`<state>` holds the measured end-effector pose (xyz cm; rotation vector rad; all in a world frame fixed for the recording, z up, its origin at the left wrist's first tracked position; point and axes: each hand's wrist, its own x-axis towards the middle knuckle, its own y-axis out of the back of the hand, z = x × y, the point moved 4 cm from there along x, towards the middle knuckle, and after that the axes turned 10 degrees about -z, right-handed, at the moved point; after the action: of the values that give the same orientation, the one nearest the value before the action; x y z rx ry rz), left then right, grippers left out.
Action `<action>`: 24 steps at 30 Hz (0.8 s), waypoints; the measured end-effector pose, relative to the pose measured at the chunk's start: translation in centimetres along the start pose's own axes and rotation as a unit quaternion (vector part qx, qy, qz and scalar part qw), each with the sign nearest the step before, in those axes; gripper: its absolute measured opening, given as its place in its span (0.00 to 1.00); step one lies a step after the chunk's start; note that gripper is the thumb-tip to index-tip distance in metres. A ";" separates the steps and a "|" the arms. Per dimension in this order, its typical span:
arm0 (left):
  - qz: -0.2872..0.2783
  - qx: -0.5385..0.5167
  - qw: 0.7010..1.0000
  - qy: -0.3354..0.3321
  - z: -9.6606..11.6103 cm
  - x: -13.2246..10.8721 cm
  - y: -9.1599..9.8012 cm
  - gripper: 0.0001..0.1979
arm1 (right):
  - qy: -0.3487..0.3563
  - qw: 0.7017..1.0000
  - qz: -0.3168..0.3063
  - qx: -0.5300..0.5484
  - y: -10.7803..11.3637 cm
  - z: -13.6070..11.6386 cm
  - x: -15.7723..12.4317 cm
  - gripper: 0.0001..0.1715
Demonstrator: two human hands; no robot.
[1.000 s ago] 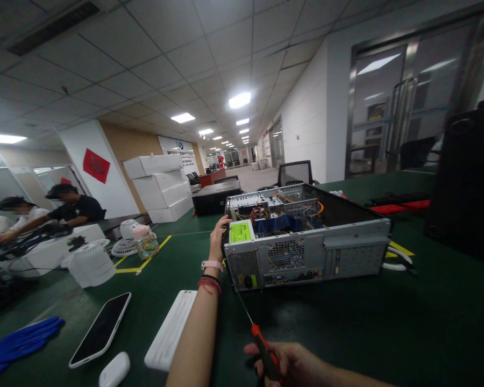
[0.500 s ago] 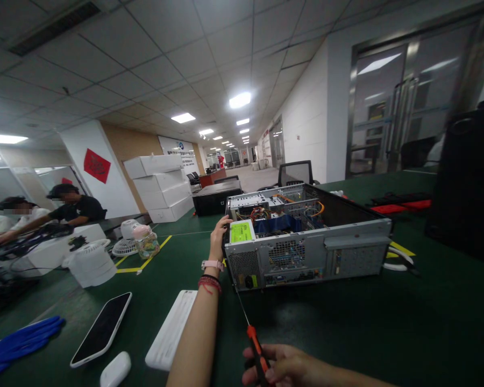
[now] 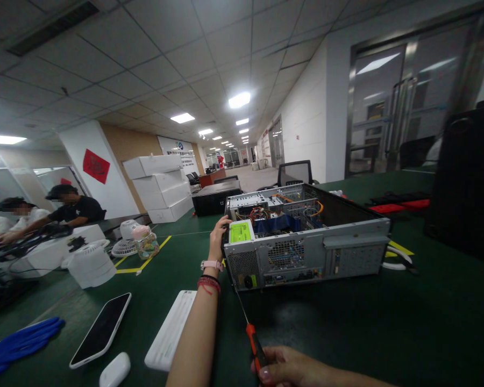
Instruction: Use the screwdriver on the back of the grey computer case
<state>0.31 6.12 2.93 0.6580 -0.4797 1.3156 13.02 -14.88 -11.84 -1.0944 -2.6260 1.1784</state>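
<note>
An opened desktop computer case (image 3: 355, 250) lies on its side on the green table, its rear panel facing me. Inside show cables and a power supply with a green label (image 3: 241, 231). My left hand (image 3: 219, 236) grips the case's left edge beside the power supply, fingers curled over the top. In my right hand (image 3: 284, 368), low in the view, is a red and black screwdriver (image 3: 250, 332). Its long shaft points up and away, with the tip at the rear panel's lower left corner. Whether the tip sits in a screw is too small to tell.
Left of my forearm lie a white slab-like object (image 3: 171, 330), a phone (image 3: 101, 329), a white earbud case (image 3: 115, 370) and blue gloves (image 3: 22, 344). Farther off are white fans (image 3: 91, 263), a jar (image 3: 146, 243) and stacked white boxes (image 3: 157, 185). A black panel (image 3: 463, 183) stands at right.
The fingers of my right hand have shifted around the screwdriver handle, which appears turned. The tip stays at the same corner. My left hand and the case hold still.
</note>
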 end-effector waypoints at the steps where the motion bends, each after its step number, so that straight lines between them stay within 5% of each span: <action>1: 0.000 -0.002 1.000 -0.001 0.1 0.0 0.0 0.14 | 0.004 1.000 -0.001 -0.002 0.2 0.1 0.1 0.20; 16: 0.005 0.000 1.000 -0.003 -0.5 0.1 0.0 0.14 | -0.014 0.996 0.073 -0.053 1.0 0.4 0.6 0.29; 24: 0.000 -0.006 1.000 -0.007 -0.5 0.1 0.1 0.14 | -0.035 0.997 0.042 -0.045 2.3 1.4 1.8 0.34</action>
<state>0.23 6.55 2.67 0.6576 -0.4996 1.3082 12.53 -13.58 -14.78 -1.2106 -2.7362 1.1440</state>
